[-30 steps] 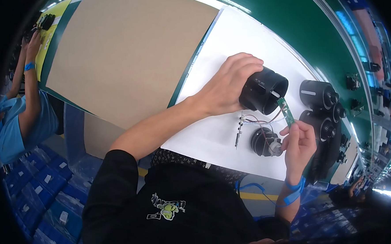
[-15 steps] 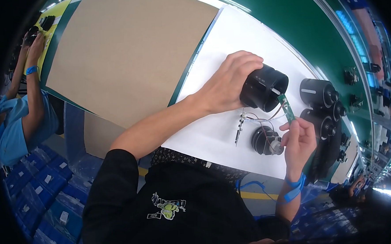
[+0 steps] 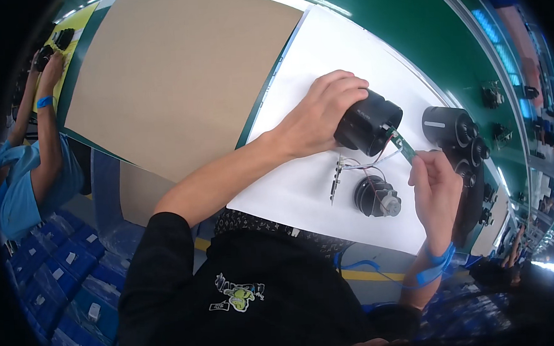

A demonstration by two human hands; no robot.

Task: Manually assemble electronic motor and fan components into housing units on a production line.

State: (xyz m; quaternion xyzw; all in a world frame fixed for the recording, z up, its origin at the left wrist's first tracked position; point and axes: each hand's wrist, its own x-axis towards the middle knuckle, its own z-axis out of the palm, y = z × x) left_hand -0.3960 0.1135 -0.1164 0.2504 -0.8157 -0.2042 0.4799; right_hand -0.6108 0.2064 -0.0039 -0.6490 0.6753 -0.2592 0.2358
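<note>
My left hand [image 3: 326,113] is wrapped round a black cylindrical housing [image 3: 372,124], tilted with its open end to the right. Between the fingertips of my right hand [image 3: 437,180] is one end of a narrow green circuit board [image 3: 403,146]; its other end meets the housing's open end, and I cannot tell how far in it sits. Thin wires [image 3: 372,166] run from there to a second small board [image 3: 336,181] standing on edge below the housing. Just under the wires lies a black round part with a grey motor-like piece [image 3: 377,197].
Several black cylindrical units [image 3: 450,128] stand at the right of the white sheet [image 3: 296,181]. A brown board [image 3: 187,71] covers the table at left. A co-worker in blue [image 3: 38,160] handles black parts at far left. Blue crates [image 3: 56,272] fill the floor at lower left.
My right hand has moved right and slightly lower, and the green board has swung to a flatter slant at the housing's opening. The housing has shifted slightly left.
</note>
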